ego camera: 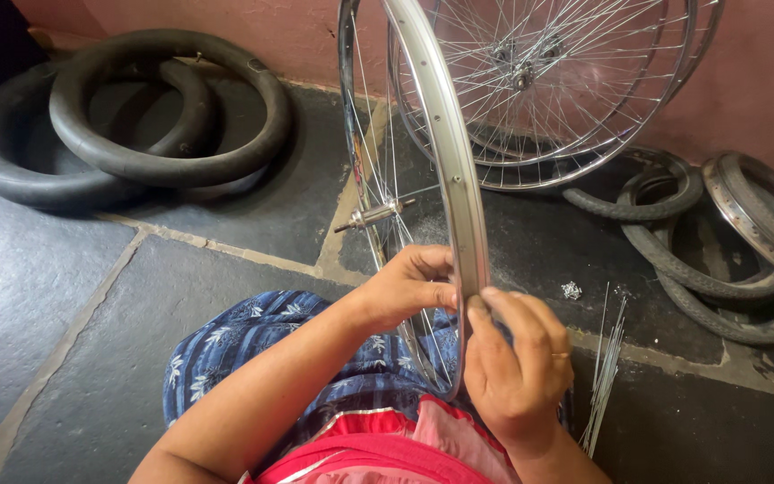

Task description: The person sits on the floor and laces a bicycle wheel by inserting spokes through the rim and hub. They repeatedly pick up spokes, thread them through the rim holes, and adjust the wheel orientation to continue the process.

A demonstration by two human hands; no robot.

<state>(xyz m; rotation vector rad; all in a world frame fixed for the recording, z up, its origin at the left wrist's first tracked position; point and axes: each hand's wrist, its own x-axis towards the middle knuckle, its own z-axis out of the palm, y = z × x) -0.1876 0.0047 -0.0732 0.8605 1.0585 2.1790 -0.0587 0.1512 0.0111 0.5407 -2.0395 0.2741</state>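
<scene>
Closest to the camera is the person's lap, in a blue flowered cloth with a red and pink cloth on top. Just past it, the two hands meet on a shiny bicycle wheel rim that stands up on its edge over the lap.

The left hand comes in from 7 o'clock. Its fingers are curled in and pressed on the left side of the rim. The right hand comes up from 5 o'clock. Its thumb and fingers are pinched tight on the rim's edge, and there is a ring on one finger. The two hands are just beside each other.

Thin spokes run from the rim to a silver hub with an axle sticking out, at 11 o'clock from the left hand.

At 3 o'clock from the right hand, a bunch of loose spokes lies on the dark stone floor. A small pile of tiny silver bits sits near them.

Farther off, at 1 o'clock, more spoked wheels lean on the pink wall. At 3 o'clock by the wall lie old tyres. Far away at 10 o'clock, fat black inner tubes are piled on the floor.
</scene>
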